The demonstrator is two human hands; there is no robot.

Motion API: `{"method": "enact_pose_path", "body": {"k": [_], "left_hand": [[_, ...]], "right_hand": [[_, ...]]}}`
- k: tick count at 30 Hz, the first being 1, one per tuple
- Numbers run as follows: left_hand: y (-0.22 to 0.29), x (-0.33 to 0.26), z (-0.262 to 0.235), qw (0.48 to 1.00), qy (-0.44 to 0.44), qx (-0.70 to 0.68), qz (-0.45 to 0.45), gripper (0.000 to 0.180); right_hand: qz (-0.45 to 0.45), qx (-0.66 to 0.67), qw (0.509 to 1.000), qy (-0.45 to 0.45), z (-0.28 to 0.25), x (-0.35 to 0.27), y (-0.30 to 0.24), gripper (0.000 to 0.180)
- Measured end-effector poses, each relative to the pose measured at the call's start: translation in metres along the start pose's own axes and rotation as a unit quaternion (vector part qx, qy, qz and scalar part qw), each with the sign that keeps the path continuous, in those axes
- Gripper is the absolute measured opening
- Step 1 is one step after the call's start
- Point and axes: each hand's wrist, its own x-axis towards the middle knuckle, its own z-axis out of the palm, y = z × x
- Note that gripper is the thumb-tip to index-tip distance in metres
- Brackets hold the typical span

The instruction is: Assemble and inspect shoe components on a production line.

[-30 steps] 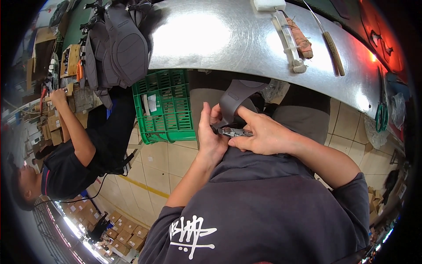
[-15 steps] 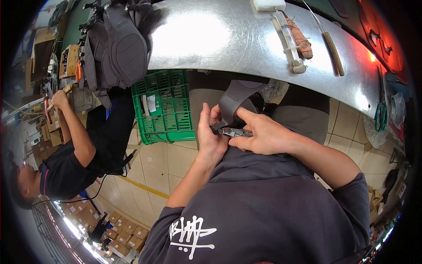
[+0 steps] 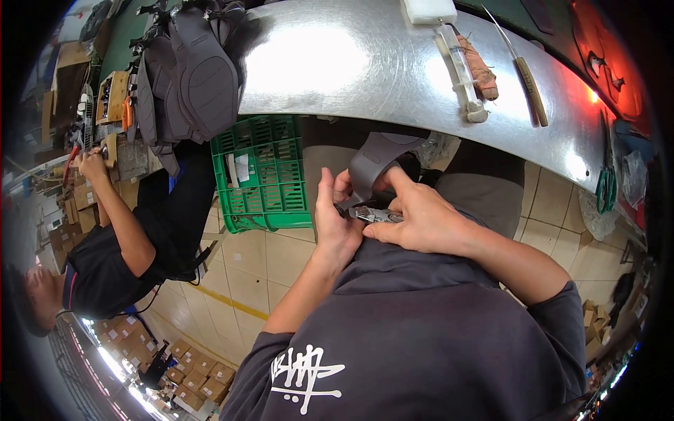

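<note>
Over my lap, a dark grey flexible strap [image 3: 366, 168] curves down from a wider end near the table edge. My left hand [image 3: 338, 217] is closed around its lower end, thumb pointing up. A small silvery metal piece [image 3: 377, 215], like a buckle or a tool head, lies between my two hands at the strap's end. My right hand [image 3: 428, 216] grips that metal piece between thumb and curled fingers, its index finger reaching behind the strap. The fingers partly hide where the metal and the strap meet.
A metal table [image 3: 393, 70] holds a large syringe [image 3: 463, 81], a cloth-wrapped tool [image 3: 481, 67], a wooden-handled pointed tool [image 3: 530, 91] and a white block [image 3: 430, 10]. Grey strap pieces [image 3: 203, 77] hang off its left end, above a green crate [image 3: 263, 203]. A co-worker [image 3: 105, 259] sits at left.
My hands and the strap stay almost in place; the metal piece shifts very slightly. The co-worker's hands have moved a little at the left bench.
</note>
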Motion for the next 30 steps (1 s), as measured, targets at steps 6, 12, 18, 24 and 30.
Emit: {"method": "enact_pose_path", "body": {"k": [6,12,18,24,30], "left_hand": [[0.000,0.000,0.002,0.999,-0.014,0.012,0.032,0.053],[0.005,-0.008,0.010,0.995,-0.038,0.038,0.086,0.053],[0.008,-0.011,0.010,0.995,-0.052,0.052,0.068,0.054],[0.008,-0.010,0.005,0.998,-0.047,0.017,0.025,0.054],[0.008,-0.011,0.007,0.999,-0.036,0.024,0.012,0.060]], "right_hand": [[-0.064,-0.083,0.993,0.058,0.001,-0.019,-0.020,0.047],[-0.142,-0.080,0.987,0.008,-0.006,-0.020,-0.018,0.044],[-0.186,0.008,0.982,-0.039,-0.008,-0.009,0.002,0.040],[-0.176,-0.008,0.981,-0.075,-0.014,-0.009,-0.005,0.043],[-0.166,-0.009,0.983,-0.075,-0.012,-0.009,-0.005,0.045]]}}
